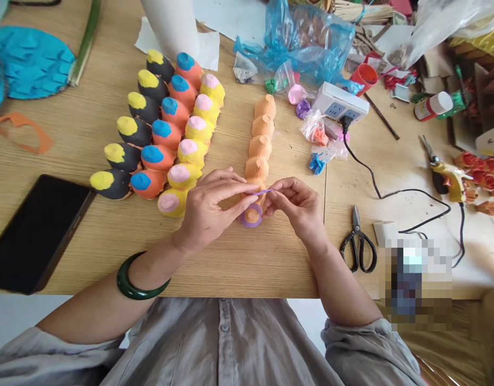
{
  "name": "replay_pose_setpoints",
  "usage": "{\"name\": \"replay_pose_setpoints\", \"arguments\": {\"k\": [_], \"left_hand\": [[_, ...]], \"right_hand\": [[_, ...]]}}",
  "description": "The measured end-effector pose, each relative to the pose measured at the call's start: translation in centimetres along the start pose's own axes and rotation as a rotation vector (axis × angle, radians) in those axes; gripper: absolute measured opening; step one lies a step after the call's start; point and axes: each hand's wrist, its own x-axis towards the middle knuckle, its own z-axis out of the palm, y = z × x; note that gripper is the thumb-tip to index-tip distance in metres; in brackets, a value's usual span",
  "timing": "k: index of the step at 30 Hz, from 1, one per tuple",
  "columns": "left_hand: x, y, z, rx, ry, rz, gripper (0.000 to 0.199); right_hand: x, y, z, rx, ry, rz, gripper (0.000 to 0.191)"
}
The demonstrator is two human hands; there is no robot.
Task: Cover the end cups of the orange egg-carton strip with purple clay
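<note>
A thin purple strip of what looks like modelling clay [264, 191] stretches between my two hands. My left hand [209, 206] pinches its left part between thumb and fingers. At the other end, the thumb and forefinger of my right hand [297, 206] grip it. Right below lies a row of light orange egg-carton cups [259, 146], running away from me. Its nearest cup wears a purple ring [252, 215] around an orange middle. My fingers partly cover the cup behind that one.
Painted carton rows stand left: black-yellow [128, 134], orange-blue [166, 131], yellow-pink [194, 142]. A black phone [40, 230] lies front left. To the right are scissors [357, 241], a power strip [339, 102] with its cord, small clay bags [317, 161] and a glue gun [450, 179].
</note>
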Motion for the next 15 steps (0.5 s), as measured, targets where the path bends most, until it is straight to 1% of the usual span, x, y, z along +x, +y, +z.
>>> {"name": "replay_pose_setpoints", "arguments": {"k": [3,7,10,12,15], "left_hand": [[0.05,-0.07,-0.06,0.015,0.012,0.013,0.009],[0.16,-0.11,-0.19,0.027,0.003,0.018,0.009],[0.32,0.07,-0.38,0.035,-0.018,0.001,0.013],[0.43,0.22,-0.50,0.024,-0.025,-0.028,0.020],[0.41,0.08,-0.52,0.026,0.011,-0.113,0.030]], "right_hand": [[-0.03,-0.09,0.01,0.001,0.011,-0.009,0.037],[-0.14,-0.17,0.01,-0.019,0.022,-0.016,0.037],[-0.12,-0.19,-0.07,-0.038,0.030,-0.003,0.040],[-0.03,-0.13,-0.17,-0.037,0.037,0.001,0.042],[0.18,0.21,-0.33,-0.052,0.069,-0.017,0.043]]}}
